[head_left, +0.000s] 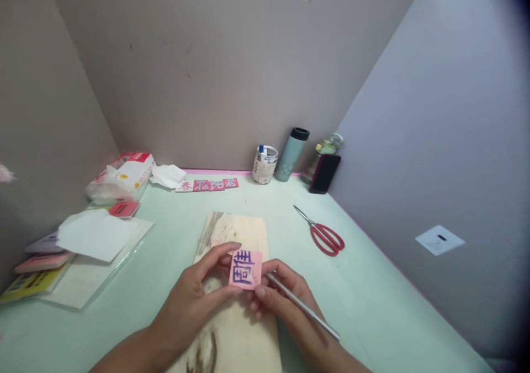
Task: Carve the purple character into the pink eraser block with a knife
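A small pink square block [256,273] with a dark blue-purple character on it is held up above a wooden board [254,331]. My left hand [199,284] pinches its left side between fingers and thumb. At the lower right corner, the thumb of my right hand [290,290] touches the block. That same hand is closed around a slim silver metal pen-shaped tool [304,308], whose back end points down and right; its tip is hidden by the fingers and the block. The board, with brown stains, lies flat under both hands.
Red-handled scissors [327,239] lie right of the board. At the back stand a pen cup [265,166], a thermos [292,155], a green-topped jar [327,146] and a leaning phone [325,174]. Pink character tiles [215,185], tissues [124,174] and papers [95,232] lie left.
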Demonstrator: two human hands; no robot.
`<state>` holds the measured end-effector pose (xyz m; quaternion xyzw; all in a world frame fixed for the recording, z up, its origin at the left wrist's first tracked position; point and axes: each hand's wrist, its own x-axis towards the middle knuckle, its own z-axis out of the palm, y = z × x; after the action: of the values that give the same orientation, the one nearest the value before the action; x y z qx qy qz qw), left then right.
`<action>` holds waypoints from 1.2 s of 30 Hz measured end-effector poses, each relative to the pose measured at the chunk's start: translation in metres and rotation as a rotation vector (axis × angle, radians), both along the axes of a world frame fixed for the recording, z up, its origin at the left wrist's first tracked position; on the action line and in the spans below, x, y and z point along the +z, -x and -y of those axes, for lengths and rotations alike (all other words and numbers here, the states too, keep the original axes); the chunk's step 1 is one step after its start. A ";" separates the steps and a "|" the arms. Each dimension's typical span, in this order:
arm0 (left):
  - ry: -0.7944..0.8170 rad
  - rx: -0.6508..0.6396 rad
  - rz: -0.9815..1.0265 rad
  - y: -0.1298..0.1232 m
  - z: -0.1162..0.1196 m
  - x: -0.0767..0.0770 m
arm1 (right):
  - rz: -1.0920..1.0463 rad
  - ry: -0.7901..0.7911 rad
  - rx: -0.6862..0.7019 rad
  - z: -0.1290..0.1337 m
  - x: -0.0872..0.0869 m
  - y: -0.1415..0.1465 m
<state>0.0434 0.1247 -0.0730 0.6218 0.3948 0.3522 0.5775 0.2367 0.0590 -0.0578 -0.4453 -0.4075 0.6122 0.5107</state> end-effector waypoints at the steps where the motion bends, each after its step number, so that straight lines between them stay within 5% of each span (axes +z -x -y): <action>1: 0.001 -0.003 -0.004 0.000 0.000 -0.001 | 0.001 -0.003 0.004 0.000 0.000 0.000; 36: 0.033 -0.004 -0.041 0.000 0.000 0.004 | 0.201 -0.011 0.002 0.001 -0.003 -0.002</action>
<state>0.0431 0.1249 -0.0687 0.6201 0.4109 0.3318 0.5801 0.2391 0.0576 -0.0606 -0.5014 -0.4604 0.5627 0.4690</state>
